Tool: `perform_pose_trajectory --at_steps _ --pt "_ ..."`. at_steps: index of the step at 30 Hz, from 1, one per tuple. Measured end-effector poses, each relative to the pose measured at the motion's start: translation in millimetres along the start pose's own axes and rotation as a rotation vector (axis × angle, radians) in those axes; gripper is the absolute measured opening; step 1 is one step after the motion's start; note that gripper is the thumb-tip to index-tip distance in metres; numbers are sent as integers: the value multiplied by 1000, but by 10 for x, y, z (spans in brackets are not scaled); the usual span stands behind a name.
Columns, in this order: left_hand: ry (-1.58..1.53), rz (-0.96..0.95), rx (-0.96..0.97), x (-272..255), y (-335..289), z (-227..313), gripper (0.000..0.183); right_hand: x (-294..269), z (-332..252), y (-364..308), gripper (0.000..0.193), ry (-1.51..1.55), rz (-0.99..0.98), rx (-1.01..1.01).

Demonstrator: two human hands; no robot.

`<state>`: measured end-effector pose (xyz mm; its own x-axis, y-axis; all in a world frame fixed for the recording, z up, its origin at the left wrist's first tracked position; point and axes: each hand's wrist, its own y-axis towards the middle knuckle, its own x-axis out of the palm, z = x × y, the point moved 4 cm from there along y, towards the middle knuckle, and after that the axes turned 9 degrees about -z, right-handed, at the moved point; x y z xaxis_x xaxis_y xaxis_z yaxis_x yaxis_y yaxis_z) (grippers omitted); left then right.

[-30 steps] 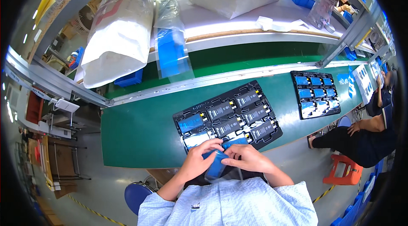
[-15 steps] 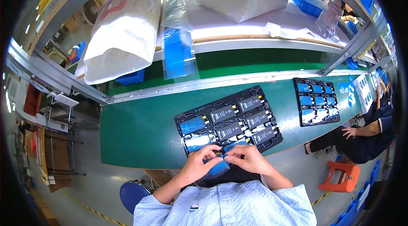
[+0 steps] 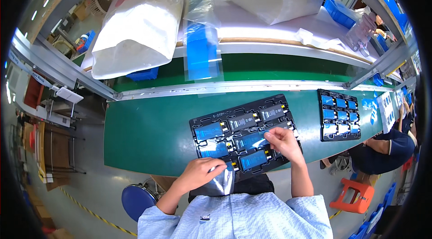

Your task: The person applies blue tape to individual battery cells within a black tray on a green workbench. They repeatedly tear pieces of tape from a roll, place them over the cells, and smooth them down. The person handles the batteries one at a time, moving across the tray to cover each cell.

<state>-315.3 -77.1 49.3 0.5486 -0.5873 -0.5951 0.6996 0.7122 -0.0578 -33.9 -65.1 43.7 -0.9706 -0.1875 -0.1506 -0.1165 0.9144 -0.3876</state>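
Observation:
A black tray [image 3: 220,114] on the bench in front of me holds rows of flat battery packs. Some are bare and grey, like the far middle battery pack [image 3: 243,122]; others are covered in blue film. My right hand [image 3: 285,142] pinches the right end of a blue film strip [image 3: 249,141], which lies over the centre battery. At the tray's near left edge, my left hand [image 3: 200,174] is closed on a clear plastic sheet [image 3: 225,183] that hangs toward my lap. A blue-covered battery [image 3: 253,160] sits between the hands, in the near row.
A second black tray [image 3: 322,117] of blue-covered batteries stands right on the green bench [image 3: 148,135]. The shelf above carries a large white bag [image 3: 135,36] and a blue film pack [image 3: 202,54]. A blue stool [image 3: 138,202], an orange stool [image 3: 353,196] and a seated co-worker [image 3: 382,151] are nearby.
My hands have separated. The right moved up and right, over the centre battery, which was bare and now has blue film across it. The left moved slightly left with the clear sheet.

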Motion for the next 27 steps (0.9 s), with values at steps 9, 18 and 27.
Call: perform_pose_trajectory --at_steps 9,18,27 --pt "259 82 38 137 276 67 26 194 69 146 24 -143 20 -63" --pt "305 126 68 106 329 113 24 235 34 132 23 -181 54 -64" --pt "358 127 87 122 368 123 24 232 86 152 23 -202 70 -88"
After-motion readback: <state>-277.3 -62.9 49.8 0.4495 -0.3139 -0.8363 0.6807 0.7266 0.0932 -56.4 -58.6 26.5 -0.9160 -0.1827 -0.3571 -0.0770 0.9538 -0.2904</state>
